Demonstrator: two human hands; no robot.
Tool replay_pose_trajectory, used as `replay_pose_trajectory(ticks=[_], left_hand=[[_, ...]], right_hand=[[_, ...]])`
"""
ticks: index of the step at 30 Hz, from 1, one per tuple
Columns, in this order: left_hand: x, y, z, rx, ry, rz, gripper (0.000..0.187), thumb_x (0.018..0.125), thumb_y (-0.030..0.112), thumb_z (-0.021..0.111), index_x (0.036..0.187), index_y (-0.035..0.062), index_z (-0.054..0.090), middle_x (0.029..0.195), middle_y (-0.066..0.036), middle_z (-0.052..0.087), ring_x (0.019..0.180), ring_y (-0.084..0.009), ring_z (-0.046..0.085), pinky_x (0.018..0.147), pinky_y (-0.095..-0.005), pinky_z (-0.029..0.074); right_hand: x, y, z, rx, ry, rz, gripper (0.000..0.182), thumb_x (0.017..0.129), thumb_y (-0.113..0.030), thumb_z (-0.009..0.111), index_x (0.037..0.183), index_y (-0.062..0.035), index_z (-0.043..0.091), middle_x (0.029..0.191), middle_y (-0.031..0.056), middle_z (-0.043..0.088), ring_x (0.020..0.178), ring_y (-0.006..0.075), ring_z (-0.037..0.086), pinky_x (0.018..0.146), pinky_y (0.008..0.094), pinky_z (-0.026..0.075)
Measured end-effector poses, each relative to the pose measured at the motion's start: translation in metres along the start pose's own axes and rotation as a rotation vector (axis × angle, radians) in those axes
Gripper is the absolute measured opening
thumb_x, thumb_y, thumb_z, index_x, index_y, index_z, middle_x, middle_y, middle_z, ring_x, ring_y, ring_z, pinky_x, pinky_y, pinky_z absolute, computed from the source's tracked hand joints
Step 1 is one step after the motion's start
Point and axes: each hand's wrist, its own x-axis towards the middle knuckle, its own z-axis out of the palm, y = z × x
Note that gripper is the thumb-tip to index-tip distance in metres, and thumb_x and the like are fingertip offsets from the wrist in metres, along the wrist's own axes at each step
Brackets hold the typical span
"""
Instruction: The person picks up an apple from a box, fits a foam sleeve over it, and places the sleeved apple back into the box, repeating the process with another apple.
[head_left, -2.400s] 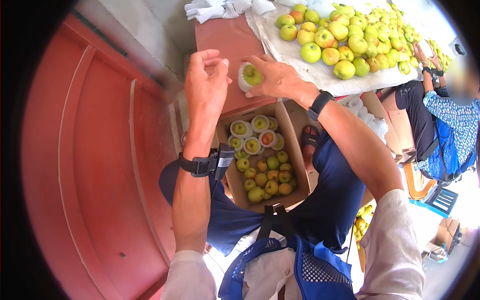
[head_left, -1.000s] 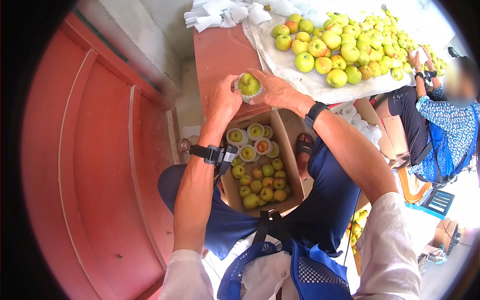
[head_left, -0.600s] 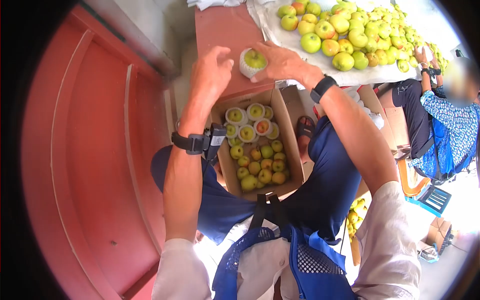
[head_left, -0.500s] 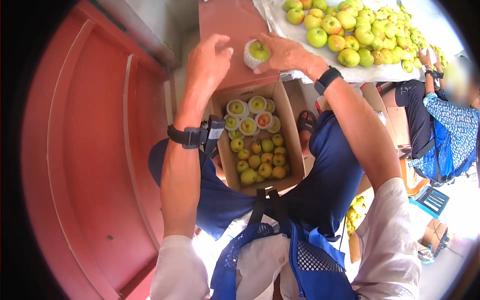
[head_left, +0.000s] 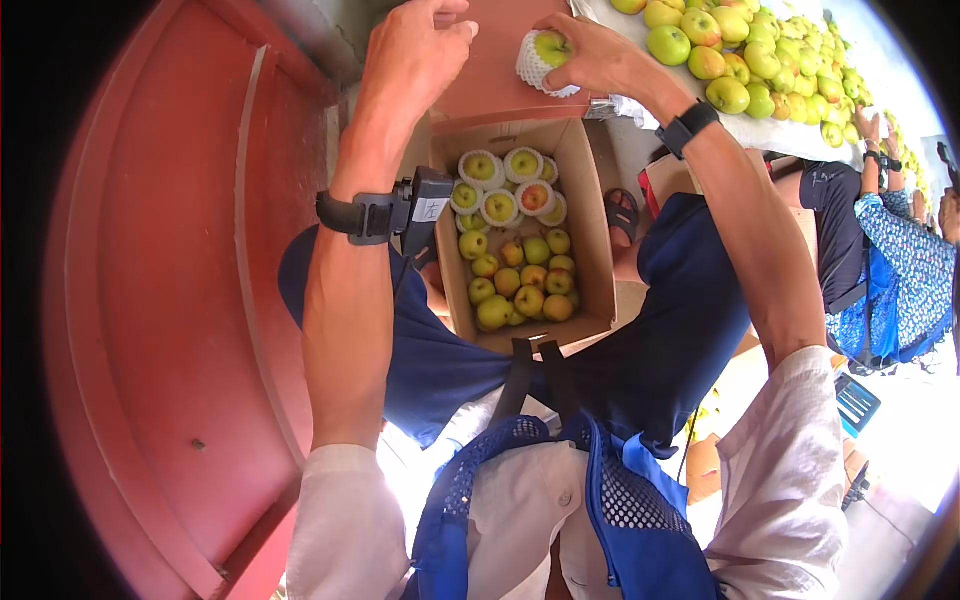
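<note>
My right hand (head_left: 607, 60) grips a green apple (head_left: 551, 48) that sits in a white foam net sleeve (head_left: 537, 72) over the red tabletop. The thumb lies along the near side of the fruit. Left of it, my left hand (head_left: 420, 50) is raised at the upper edge of the view, holding nothing visible, with a gap between thumb and forefinger. Part of its fingers is cut off by the frame. Below both hands stands an open cardboard box (head_left: 590, 230). Sleeved apples (head_left: 501, 208) fill its far end, and bare apples (head_left: 535, 277) lie in the near part.
A large heap of apples (head_left: 765, 60) covers a white cloth at the upper right. Beside it sits a co-worker in a blue patterned top (head_left: 905, 250), hands by the heap. A red panel (head_left: 190, 300) rises along my left. The box stands between my legs.
The view has shifted, so the table and hands appear higher and the box sits higher too. The sleeved apple remains in my right hand. My left hand still holds nothing visible.
</note>
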Motion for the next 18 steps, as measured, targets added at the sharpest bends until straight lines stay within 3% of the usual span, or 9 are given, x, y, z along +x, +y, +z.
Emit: replay_pose_trajectory(ticks=[1, 3, 6, 7, 10, 12, 13, 15, 18], left_hand=[[0.0, 0.001, 0.001, -0.003, 0.003, -0.005, 0.04, 0.095, 0.024, 0.068, 0.129, 0.0034, 0.068, 0.121, -0.011, 0.073, 0.098, -0.0162, 0.072, 0.079, -0.0307, 0.053], [0.0, 0.004, 0.002, 0.075, 0.136, 0.088, 0.026, 0.096, 0.012, 0.067, 0.116, -0.0045, 0.068, 0.109, -0.018, 0.075, 0.1, -0.0264, 0.073, 0.085, -0.0347, 0.057], [0.004, 0.006, -0.004, -0.003, 0.105, 0.075, 0.03, 0.093, 0.008, 0.069, 0.12, -0.0048, 0.067, 0.117, -0.021, 0.073, 0.112, -0.0319, 0.07, 0.096, -0.0395, 0.055], [0.004, 0.005, -0.004, -0.007, 0.106, 0.072, 0.03, 0.093, 0.008, 0.069, 0.12, -0.0048, 0.067, 0.117, -0.021, 0.073, 0.112, -0.0319, 0.07, 0.096, -0.0395, 0.055], [0.005, 0.016, -0.007, -0.03, 0.135, 0.104, 0.028, 0.094, 0.009, 0.068, 0.119, -0.0052, 0.067, 0.113, -0.019, 0.074, 0.104, -0.0285, 0.072, 0.09, -0.0371, 0.056], [0.001, 0.051, -0.016, -0.171, 0.086, -0.234, 0.027, 0.094, 0.008, 0.067, 0.118, -0.006, 0.067, 0.109, -0.017, 0.074, 0.097, -0.0247, 0.071, 0.084, -0.0352, 0.057], [-0.001, 0.046, -0.016, -0.177, 0.088, -0.236, 0.027, 0.094, 0.008, 0.067, 0.118, -0.006, 0.067, 0.109, -0.017, 0.074, 0.097, -0.0247, 0.071, 0.084, -0.0352, 0.057], [-0.005, 0.031, -0.017, -0.216, 0.095, 0.008, 0.026, 0.095, 0.009, 0.066, 0.117, -0.0063, 0.067, 0.107, -0.016, 0.074, 0.092, -0.0217, 0.07, 0.08, -0.0339, 0.056], [-0.001, 0.027, -0.012, -0.17, 0.126, 0.062, 0.026, 0.096, 0.009, 0.065, 0.116, -0.0061, 0.067, 0.107, -0.017, 0.074, 0.091, -0.0222, 0.07, 0.08, -0.0339, 0.056]], right_hand=[[-0.006, -0.005, 0.0, 0.063, 0.012, -0.007, 0.079, 0.072, -0.033, 0.079, 0.144, -0.0132, 0.054, 0.136, 0.015, 0.06, 0.124, 0.0336, 0.061, 0.102, 0.0422, 0.051], [-0.025, -0.023, -0.005, 0.156, -0.031, -0.014, 0.077, 0.072, -0.03, 0.081, 0.142, -0.0099, 0.054, 0.132, 0.0164, 0.062, 0.12, 0.0327, 0.062, 0.103, 0.0423, 0.05], [-0.054, -0.044, 0.0, 0.196, -0.09, -0.102, 0.076, 0.072, -0.026, 0.082, 0.14, -0.0071, 0.054, 0.128, 0.0183, 0.062, 0.118, 0.0332, 0.062, 0.105, 0.0427, 0.049], [-0.063, -0.047, 0.003, 0.141, -0.108, -0.182, 0.077, 0.071, -0.026, 0.082, 0.14, -0.0076, 0.053, 0.129, 0.0188, 0.062, 0.12, 0.0347, 0.061, 0.105, 0.0429, 0.048], [-0.082, -0.049, 0.037, 0.157, -0.24, -0.147, 0.078, 0.07, -0.026, 0.083, 0.14, -0.0076, 0.053, 0.131, 0.0208, 0.06, 0.122, 0.0381, 0.059, 0.106, 0.043, 0.047], [-0.09, -0.057, 0.056, 0.162, -0.391, -0.024, 0.079, 0.069, -0.026, 0.084, 0.139, -0.0067, 0.053, 0.131, 0.0238, 0.059, 0.123, 0.0405, 0.058, 0.105, 0.0426, 0.047], [-0.093, -0.056, 0.07, 0.162, -0.447, 0.022, 0.079, 0.069, -0.026, 0.084, 0.139, -0.0067, 0.053, 0.13, 0.024, 0.059, 0.123, 0.0405, 0.058, 0.104, 0.0424, 0.047], [-0.096, -0.041, 0.116, 0.225, -0.49, 0.077, 0.081, 0.069, -0.027, 0.085, 0.14, -0.0077, 0.053, 0.129, 0.0238, 0.059, 0.124, 0.0405, 0.057, 0.104, 0.0426, 0.047], [-0.111, -0.044, 0.171, 0.251, -0.477, 0.209, 0.084, 0.066, -0.027, 0.087, 0.14, -0.0049, 0.053, 0.13, 0.0252, 0.061, 0.124, 0.0383, 0.059, 0.104, 0.041, 0.047]])
